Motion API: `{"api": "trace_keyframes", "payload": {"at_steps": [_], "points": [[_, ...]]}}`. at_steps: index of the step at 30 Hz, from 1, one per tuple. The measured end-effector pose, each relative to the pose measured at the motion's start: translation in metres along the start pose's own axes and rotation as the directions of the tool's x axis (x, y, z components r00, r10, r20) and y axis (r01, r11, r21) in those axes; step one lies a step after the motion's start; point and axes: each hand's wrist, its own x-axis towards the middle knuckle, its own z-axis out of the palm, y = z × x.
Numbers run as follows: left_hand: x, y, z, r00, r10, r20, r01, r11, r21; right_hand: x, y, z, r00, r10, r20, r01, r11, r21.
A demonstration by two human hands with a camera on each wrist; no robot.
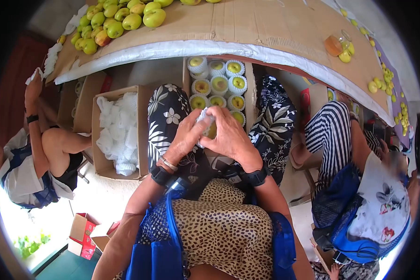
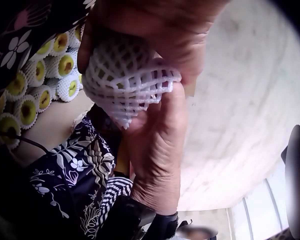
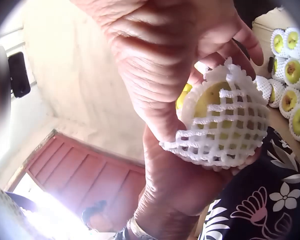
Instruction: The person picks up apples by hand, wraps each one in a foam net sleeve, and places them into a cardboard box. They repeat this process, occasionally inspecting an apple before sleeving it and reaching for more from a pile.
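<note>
A yellow-green apple (image 3: 210,100) sits inside a white foam net sleeve (image 3: 225,125), held between both hands over the person's lap. The left hand (image 1: 190,134) grips it from the left; in the right wrist view its fingers curl under the net. The right hand (image 1: 230,134) holds it from the other side, its thumb (image 3: 165,122) pressing the net's open edge. Some of the apple's yellow-green skin shows through the mesh. Just beyond the hands, between the knees, stands a carton (image 1: 250,88) with rows of netted apples (image 1: 219,85).
To the left, another carton (image 1: 96,144) is filled with loose white foam nets (image 1: 119,126). A cardboard-covered table (image 1: 266,23) lies ahead, bearing a pile of bare apples (image 1: 121,18) and a jar (image 1: 333,45). Other people sit close on both sides.
</note>
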Motion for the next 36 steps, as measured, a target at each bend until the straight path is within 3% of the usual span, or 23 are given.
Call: {"api": "trace_keyframes", "payload": {"at_steps": [1,2,3,4,5,6,7,8,10,12,15,17,18,23,26,28,30,31,34,35,36], "points": [[0.001,-0.001,0.0,1.0,-0.025,0.01,0.025,1.0,0.003,0.003,0.004,-0.002,1.0,0.025,-0.002,-0.025,1.0,0.006],[0.002,0.0,0.003,0.998,-0.051,0.021,0.051,0.999,0.007,0.002,0.006,0.0,0.999,-0.039,0.001,0.039,0.998,0.048],[0.002,0.001,0.004,0.996,-0.086,-0.029,0.085,0.996,-0.026,0.004,0.013,0.001,0.999,-0.031,0.02,0.029,0.994,0.101],[0.004,-0.008,0.007,0.993,-0.117,0.017,0.118,0.988,-0.097,0.001,0.016,-0.002,0.999,-0.042,-0.01,0.043,0.987,0.153],[0.006,-0.006,0.009,0.993,-0.108,-0.038,0.105,0.993,-0.061,0.003,0.022,-0.006,0.998,-0.054,-0.025,0.058,0.967,0.246],[0.013,-0.005,0.01,0.99,-0.138,0.022,0.138,0.945,-0.297,0.004,0.029,-0.011,0.995,-0.071,-0.069,0.088,0.955,0.285],[0.021,-0.015,0.002,0.992,-0.114,0.062,0.128,0.935,-0.332,0.008,0.039,-0.011,0.993,-0.087,-0.084,0.107,0.955,0.276],[0.018,-0.015,-0.008,0.975,-0.17,0.143,0.209,0.92,-0.333,0.007,0.044,-0.007,0.989,-0.105,-0.107,0.134,0.943,0.304],[0.016,0.007,-0.002,0.975,-0.213,0.07,0.221,0.964,-0.145,0.011,0.057,0.003,0.979,-0.119,-0.166,0.163,0.945,0.285],[0.019,0.008,-0.001,0.987,-0.109,0.115,0.121,0.988,-0.1,0.008,0.051,-0.007,0.992,-0.01,-0.124,0.064,0.895,0.441],[0.019,-0.007,-0.004,0.982,-0.116,0.148,0.142,0.974,-0.178,0.005,0.058,-0.009,0.998,0.066,-0.021,-0.044,0.832,0.553],[0.02,-0.012,-0.002,0.983,-0.095,0.158,0.136,0.953,-0.27,0.009,0.072,0.006,0.995,0.063,-0.079,0.004,0.756,0.654],[0.02,-0.01,0.001,0.971,-0.174,0.164,0.226,0.891,-0.393,0.009,0.075,0.004,0.993,0.065,-0.103,0.026,0.715,0.699],[0.023,-0.003,0.007,0.983,-0.064,0.17,0.145,0.844,-0.516,0.007,0.076,0.005,0.991,0.124,-0.054,-0.046,0.688,0.724],[0.02,0.013,0.014,0.98,-0.067,0.19,0.164,0.813,-0.559,0.009,0.078,0.008,0.988,0.143,-0.054,-0.054,0.66,0.749],[0.025,-0.006,0.004,0.978,-0.11,0.179,0.197,0.773,-0.603,0.012,0.083,0.018,0.985,0.139,-0.102,-0.015,0.66,0.751],[0.029,-0.016,-0.004,0.966,-0.116,0.229,0.236,0.749,-0.618,0.008,0.076,0.014,0.983,0.174,-0.054,-0.076,0.659,0.748],[0.028,-0.014,-0.001,0.968,-0.186,0.17,0.252,0.702,-0.666,0.007,0.073,0.011,0.982,0.186,-0.03,-0.102,0.659,0.745],[0.031,-0.023,-0.012,0.931,-0.266,0.251,0.364,0.606,-0.707,0.006,0.068,0.018,0.97,0.078,-0.229,0.098,0.74,0.666],[0.031,-0.026,-0.012,0.924,-0.334,0.187,0.362,0.609,-0.706,0.005,0.067,0.018,0.971,0.087,-0.224,0.1,0.7,0.707],[0.03,-0.028,-0.012,0.932,-0.312,0.184,0.347,0.624,-0.7,0.004,0.07,0.02,0.974,0.012,-0.227,0.138,0.761,0.634]]}}
